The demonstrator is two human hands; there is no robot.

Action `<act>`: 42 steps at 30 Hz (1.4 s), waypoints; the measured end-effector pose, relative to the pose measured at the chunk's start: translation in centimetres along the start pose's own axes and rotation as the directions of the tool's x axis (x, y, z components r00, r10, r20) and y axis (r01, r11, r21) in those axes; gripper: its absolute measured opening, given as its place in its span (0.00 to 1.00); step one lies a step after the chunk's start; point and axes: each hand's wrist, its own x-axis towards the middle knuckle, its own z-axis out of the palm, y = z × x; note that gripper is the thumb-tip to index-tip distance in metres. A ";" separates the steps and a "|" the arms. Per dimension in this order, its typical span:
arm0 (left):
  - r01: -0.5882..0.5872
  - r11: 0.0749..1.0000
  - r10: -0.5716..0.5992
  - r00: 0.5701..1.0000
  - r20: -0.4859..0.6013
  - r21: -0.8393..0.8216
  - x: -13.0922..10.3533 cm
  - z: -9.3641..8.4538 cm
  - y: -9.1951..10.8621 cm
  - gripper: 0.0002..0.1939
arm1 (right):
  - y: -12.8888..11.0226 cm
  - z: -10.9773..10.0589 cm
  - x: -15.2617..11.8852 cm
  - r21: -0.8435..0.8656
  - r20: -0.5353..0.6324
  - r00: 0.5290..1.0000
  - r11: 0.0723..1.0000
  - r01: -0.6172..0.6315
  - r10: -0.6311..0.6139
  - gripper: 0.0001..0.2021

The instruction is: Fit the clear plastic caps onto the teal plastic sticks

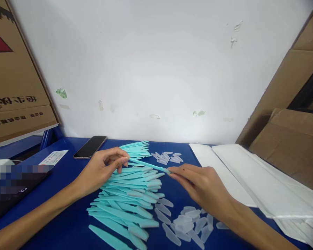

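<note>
Between my hands is one turquoise eyebrow razor (147, 163), held nearly level and sloping down to the right. My left hand (104, 166) pinches its handle end with thumb and fingertips. The fingers of my right hand (198, 178) close on its blade end, where a clear cap seems to sit, partly hidden by the fingertips. Below lies a heap of turquoise razors (125, 201), many with pale covered tips pointing right. Loose translucent caps (184, 224) are scattered under my right wrist. A smaller bunch of razors (137, 148) and several caps (167, 157) lie farther back.
On the blue table (67, 194), a phone (90, 147) and a printed card (53, 158) lie left, near a dark device (15, 194). White sheets or bags (266, 180) are stacked right. Cardboard boxes (18, 69) flank both sides; a white wall (156, 69) stands behind.
</note>
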 end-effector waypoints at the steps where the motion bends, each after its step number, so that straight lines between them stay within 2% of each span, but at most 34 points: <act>1: 0.001 1.000 -0.001 1.000 -0.002 -0.018 -0.1 0.2 0.2 0.14 | -0.1 0.0 0.0 0.002 -0.034 0.999 1.000 0.030 -0.030 0.10; 6: 0.002 0.998 -0.003 1.000 -0.014 -0.057 -0.4 0.7 0.8 0.15 | -0.7 -0.1 0.1 0.044 -0.141 0.987 0.995 0.085 -0.078 0.09; 9: -0.026 0.999 0.025 0.999 -0.023 -0.032 -0.4 0.6 0.9 0.14 | -1.0 0.1 0.0 0.076 -0.139 0.987 0.993 0.092 -0.081 0.09; 15: -0.053 0.999 0.053 0.998 -0.036 0.011 -0.4 0.5 1.3 0.14 | -1.0 0.0 -0.1 0.027 -0.154 0.984 0.995 0.096 -0.091 0.09; 25: -0.071 0.997 0.072 0.997 -0.014 0.034 -0.8 0.9 0.8 0.13 | -0.7 -0.1 -0.1 0.052 -0.147 0.983 0.992 0.116 -0.108 0.08; 31: -0.060 0.990 0.057 0.998 0.030 0.124 -0.8 0.2 1.6 0.15 | -0.5 0.2 -0.1 0.032 -0.110 0.988 0.994 0.109 -0.105 0.08; 34: -0.142 0.969 0.125 0.988 0.094 0.204 -1.1 0.3 2.0 0.13 | -0.6 0.4 -0.3 0.024 -0.071 0.986 0.988 0.152 -0.150 0.08; 38: -0.361 0.892 0.296 0.922 0.250 0.273 -1.7 1.1 1.7 0.10 | -0.8 0.5 -0.5 0.010 -0.044 0.976 0.977 0.214 -0.214 0.07; 40: -0.424 0.855 0.350 0.897 0.270 0.301 -1.7 1.3 1.2 0.10 | -0.8 0.3 -0.4 0.009 -0.028 0.982 0.983 0.185 -0.184 0.08; 42: -0.427 0.838 0.363 0.901 0.238 0.340 -1.4 1.0 0.6 0.10 | -0.7 0.1 -0.3 0.001 0.000 0.995 0.995 0.099 -0.099 0.09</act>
